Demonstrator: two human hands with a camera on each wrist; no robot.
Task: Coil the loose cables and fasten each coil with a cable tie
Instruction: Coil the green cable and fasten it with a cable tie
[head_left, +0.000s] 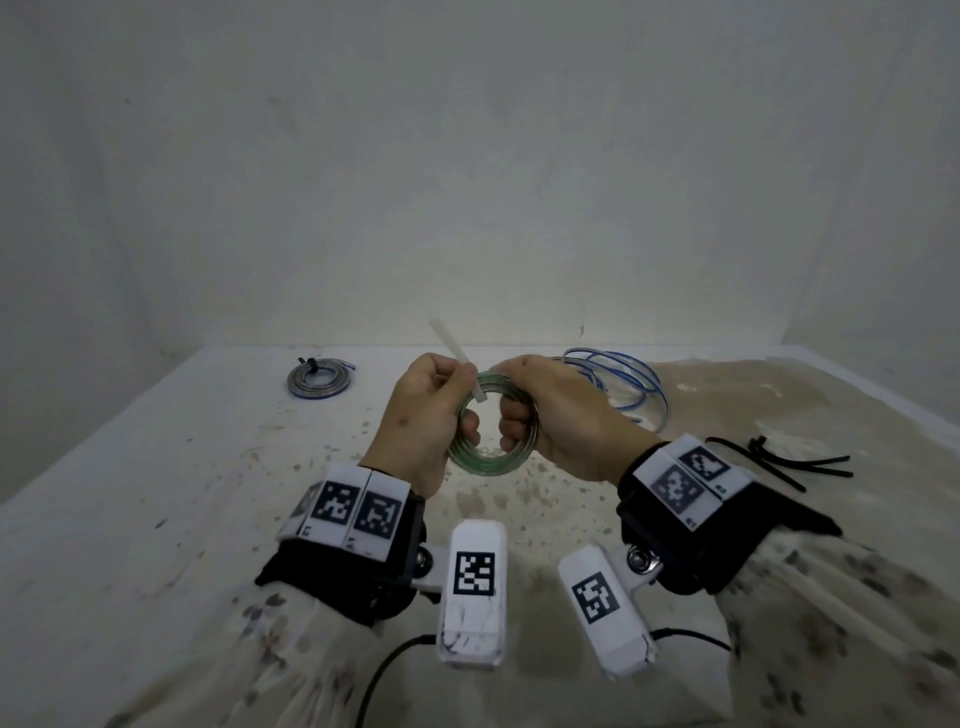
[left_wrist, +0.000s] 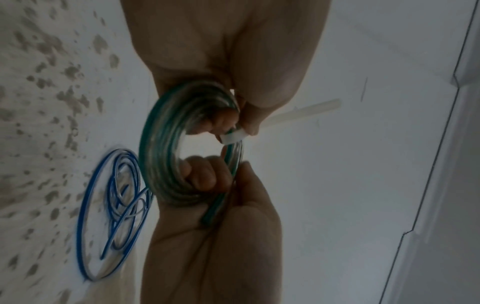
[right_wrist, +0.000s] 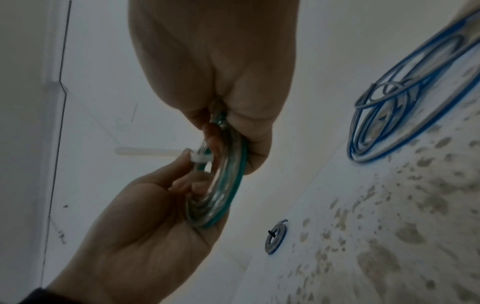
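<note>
Green coil (head_left: 485, 457) gripped by right hand (head_left: 561, 415); left hand (head_left: 426, 415) pinching white cable tie (head_left: 457, 353), apparently threaded round coil.

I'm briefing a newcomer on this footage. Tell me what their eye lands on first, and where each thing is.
Centre, above the table: the left hand and right hand grip a coil of clear green-striped cable, with a white plastic cable tie pinched at its top. Behind the right hand sprawls a loose blue and white cable. Far left lies a small tied blue-edged coil; to the right, spare black cable ties.
</note>
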